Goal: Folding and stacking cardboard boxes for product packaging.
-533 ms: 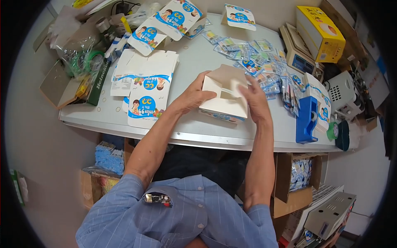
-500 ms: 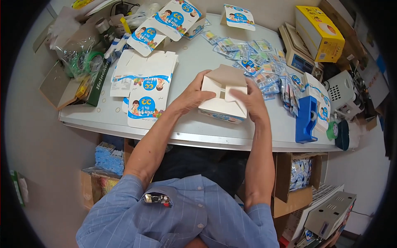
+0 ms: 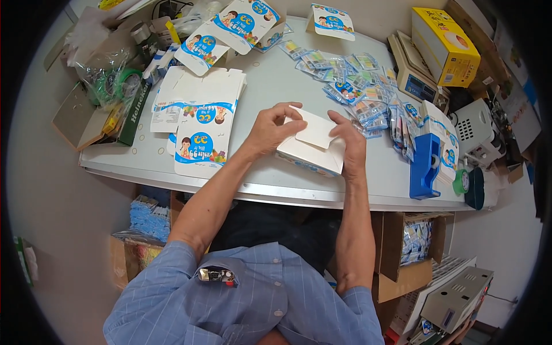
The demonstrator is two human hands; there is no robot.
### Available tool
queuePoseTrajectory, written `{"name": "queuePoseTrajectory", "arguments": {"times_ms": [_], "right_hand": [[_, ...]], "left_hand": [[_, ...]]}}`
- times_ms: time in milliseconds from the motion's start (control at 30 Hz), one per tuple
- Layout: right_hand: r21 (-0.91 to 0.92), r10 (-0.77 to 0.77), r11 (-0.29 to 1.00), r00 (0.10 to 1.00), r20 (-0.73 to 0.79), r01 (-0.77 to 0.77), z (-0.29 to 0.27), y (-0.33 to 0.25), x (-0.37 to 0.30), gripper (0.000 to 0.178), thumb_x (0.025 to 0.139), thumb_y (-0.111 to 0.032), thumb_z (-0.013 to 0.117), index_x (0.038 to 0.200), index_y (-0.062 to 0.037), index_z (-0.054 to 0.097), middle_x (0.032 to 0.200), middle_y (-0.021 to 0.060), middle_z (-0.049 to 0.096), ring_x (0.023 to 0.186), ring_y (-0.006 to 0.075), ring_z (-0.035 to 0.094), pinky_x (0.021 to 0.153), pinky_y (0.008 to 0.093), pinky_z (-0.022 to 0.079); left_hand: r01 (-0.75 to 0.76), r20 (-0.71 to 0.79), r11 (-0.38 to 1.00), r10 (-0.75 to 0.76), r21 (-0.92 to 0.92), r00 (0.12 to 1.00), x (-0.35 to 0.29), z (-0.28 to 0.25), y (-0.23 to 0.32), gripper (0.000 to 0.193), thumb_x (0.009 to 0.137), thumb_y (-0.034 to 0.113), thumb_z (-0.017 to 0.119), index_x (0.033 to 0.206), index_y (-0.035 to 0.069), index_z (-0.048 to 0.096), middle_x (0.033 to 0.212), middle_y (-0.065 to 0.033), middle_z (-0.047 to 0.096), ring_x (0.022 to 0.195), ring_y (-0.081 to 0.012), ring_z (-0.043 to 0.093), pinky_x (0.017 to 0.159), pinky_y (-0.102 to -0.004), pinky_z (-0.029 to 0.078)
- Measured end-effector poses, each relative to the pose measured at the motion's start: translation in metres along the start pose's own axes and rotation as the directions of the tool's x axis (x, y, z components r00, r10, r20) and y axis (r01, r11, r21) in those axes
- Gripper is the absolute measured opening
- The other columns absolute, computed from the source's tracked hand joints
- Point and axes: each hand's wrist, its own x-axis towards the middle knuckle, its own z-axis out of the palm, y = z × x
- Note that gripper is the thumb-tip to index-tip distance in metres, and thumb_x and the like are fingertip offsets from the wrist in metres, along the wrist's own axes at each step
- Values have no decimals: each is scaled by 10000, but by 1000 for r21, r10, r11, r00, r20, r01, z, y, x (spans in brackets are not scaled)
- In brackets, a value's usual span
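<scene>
- Left hand [image 3: 275,130] pinches the flap [image 3: 311,134] of the box [image 3: 317,158]; right hand [image 3: 352,145] clasps its right side.
- Box, between the hands: shaped; flap folded over, seemingly untucked.
- Left of grip: flat cartons [image 3: 201,127], not yet shaped.
- Right, beyond: loose packets [image 3: 368,107].

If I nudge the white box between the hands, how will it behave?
The white box is probably light for its size, since its walls look like thin card. Its top flap, a single panel, likely bends easily. Flat sides make rolling unlikely.
</scene>
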Motion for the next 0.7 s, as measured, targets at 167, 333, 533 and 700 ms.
{"name": "queuePoseTrajectory", "arguments": {"times_ms": [167,333,533,700], "right_hand": [[-619,310,726,946,-96,-301,13,-37,7,644,705,-206,852,1236,10,559,1193,206,665,993,307,684,835,362,547],[-838,373,501,927,-18,-218,12,-45,14,615,765,-294,825,1243,25,604,1137,244,678,990,275,692,860,358,537],[-624,247,739,964,-101,-254,4,-32,7,688,780,-402,812,1280,28,617,1214,255,665,1094,316,668,956,381,506],[-803,230,580,973,1,-137,1,-40,1,610,910,-431,696,1306,24,604,1246,231,657,1126,313,648,977,370,489]], "left_hand": [[155,64,876,-206,457,976,10,3,32,550,876,214,729,1329,-31,536,1233,-176,650,1080,-228,637,940,-339,493],[247,88,752,-375,612,923,20,2,39,599,932,361,654,1373,-24,525,1182,-184,661,1038,-271,637,974,-333,479],[447,203,827,-529,340,824,27,-18,31,578,895,437,688,1333,64,635,1181,-115,674,1043,-207,632,811,-354,537],[387,306,717,-632,580,712,37,-5,52,625,849,485,726,1326,86,664,1009,-53,685,924,-160,626,700,-316,518]]}}
